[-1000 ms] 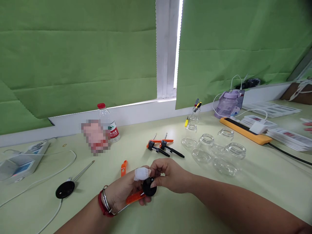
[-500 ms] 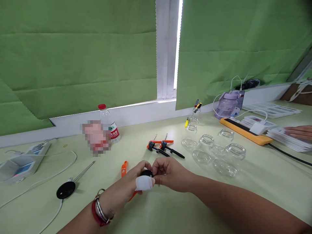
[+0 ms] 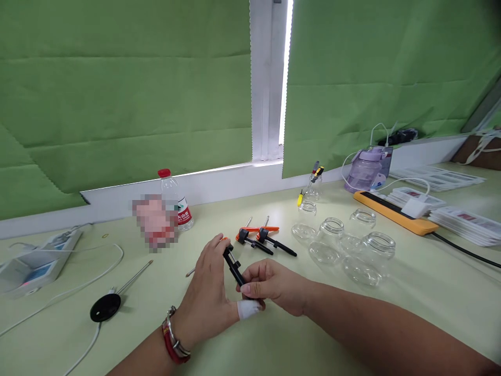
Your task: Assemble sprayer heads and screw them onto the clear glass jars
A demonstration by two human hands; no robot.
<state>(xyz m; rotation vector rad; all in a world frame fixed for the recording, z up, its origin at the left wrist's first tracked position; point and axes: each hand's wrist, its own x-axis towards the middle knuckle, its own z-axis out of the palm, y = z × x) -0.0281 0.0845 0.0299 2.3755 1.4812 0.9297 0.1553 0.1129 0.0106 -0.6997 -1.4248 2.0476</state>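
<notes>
Between my hands, above the table, is a slim black device (image 3: 235, 270) with a round black collar and a bit of orange at its upper end. The fingers of my left hand (image 3: 209, 292) curl over that upper end, while its thumb, wrapped in white, reaches toward the lower end. My right hand (image 3: 270, 284) pinches the lower black part between thumb and fingers. A metal tip (image 3: 190, 272) sticks out left of my left hand; its other end is hidden. Just beyond lie two similar black-and-orange devices (image 3: 260, 237) with metal rods.
Several clear jars (image 3: 332, 240) stand at right, one holding screwdrivers (image 3: 318, 171). Behind are an orange power strip (image 3: 395, 211), a purple bottle (image 3: 364, 169) and stacked cards (image 3: 465, 224). A water bottle (image 3: 182, 209), a black disc with a rod (image 3: 105, 307) and cables are at left.
The device has turned so its black length now shows between my hands. My left fingers have moved up and opened wider around it. Another person's hand has left the cards at right.
</notes>
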